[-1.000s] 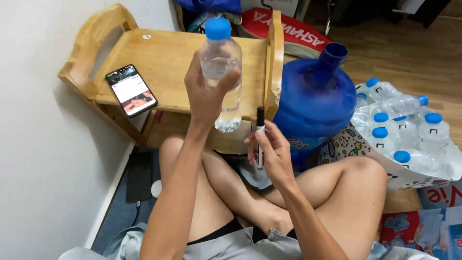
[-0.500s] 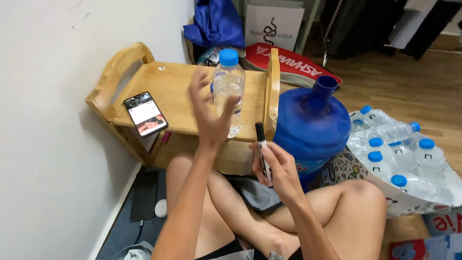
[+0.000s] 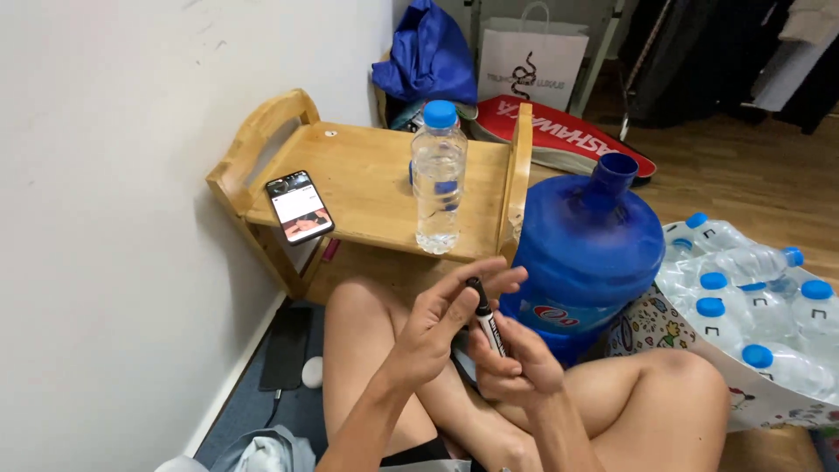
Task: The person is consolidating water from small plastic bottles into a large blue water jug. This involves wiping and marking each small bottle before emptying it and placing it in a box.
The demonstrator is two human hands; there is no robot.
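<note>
We grip a black marker (image 3: 486, 325) in our right hand (image 3: 516, 367), while our left hand (image 3: 441, 319) closes its fingers on the capped tip. Beyond, a clear water bottle (image 3: 438, 179) with a blue cap stands upright and apart on the wooden stand (image 3: 367, 188); it looks unmarked, the cap not yet off the marker

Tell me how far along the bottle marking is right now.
Done, it seems: one capped bottle stands upright on the wooden table, out of both hands. In hand: the marker, held in the right hand with the left hand at its top end. Left: the bottles in the bag at right lie untouched.
</note>
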